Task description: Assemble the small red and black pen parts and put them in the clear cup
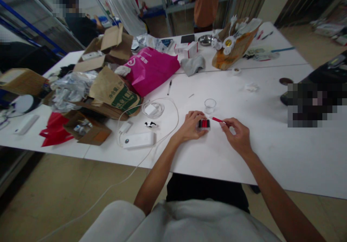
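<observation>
On the white table (273, 126), my left hand (193, 125) curls around a small clear case (204, 124) with black and red pieces in it, fingers at its far and near sides. My right hand (236, 133) pinches a thin red stick (216, 119) with a pale tip. That tip points left, just beyond the case's right corner. A round clear cup (210, 106) stands just past the case, touched by neither hand.
White cables, a white power bank (139, 140) and a charger (151, 109) lie left. Beyond are a pink bag (153, 68), cardboard boxes (115, 41), a pen (169, 87) and a grey cloth (193, 65). A person (207, 3) stands across the table.
</observation>
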Tool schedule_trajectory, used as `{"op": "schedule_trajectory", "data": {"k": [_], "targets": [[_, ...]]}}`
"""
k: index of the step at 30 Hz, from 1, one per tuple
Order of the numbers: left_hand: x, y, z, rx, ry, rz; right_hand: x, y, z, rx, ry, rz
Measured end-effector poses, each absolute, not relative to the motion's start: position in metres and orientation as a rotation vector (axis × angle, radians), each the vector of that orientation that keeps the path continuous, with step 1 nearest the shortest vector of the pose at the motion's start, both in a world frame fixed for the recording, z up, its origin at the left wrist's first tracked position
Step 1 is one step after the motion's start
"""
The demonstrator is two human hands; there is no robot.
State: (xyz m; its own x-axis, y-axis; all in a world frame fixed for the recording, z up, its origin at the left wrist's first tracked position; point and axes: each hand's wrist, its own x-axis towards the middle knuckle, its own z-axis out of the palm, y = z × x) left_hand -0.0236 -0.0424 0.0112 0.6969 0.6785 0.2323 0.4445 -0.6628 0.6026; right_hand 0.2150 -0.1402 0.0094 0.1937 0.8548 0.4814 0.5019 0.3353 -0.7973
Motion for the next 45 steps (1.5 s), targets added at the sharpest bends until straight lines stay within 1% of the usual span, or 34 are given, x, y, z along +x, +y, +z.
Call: {"op": "schedule_trajectory", "data": {"k": [33, 35, 40, 45], "targets": [[-0.026, -0.044, 0.013, 2.373, 0.866, 0.612, 0.214, -0.14, 0.011, -1.331, -1.472, 0.382], [-0.026, -0.044, 0.015, 2.37, 0.85, 0.657, 0.214, -0.14, 0.011, -1.326, -1.474, 0.381], [-0.024, -0.047, 0.026, 2.246, 0.806, 0.899, 0.214, -0.14, 0.012, -1.317, -1.513, 0.374], [-0.019, -0.05, 0.033, 2.132, 0.814, 0.969, 0.212, -0.14, 0.016, -1.264, -1.595, 0.386]]}}
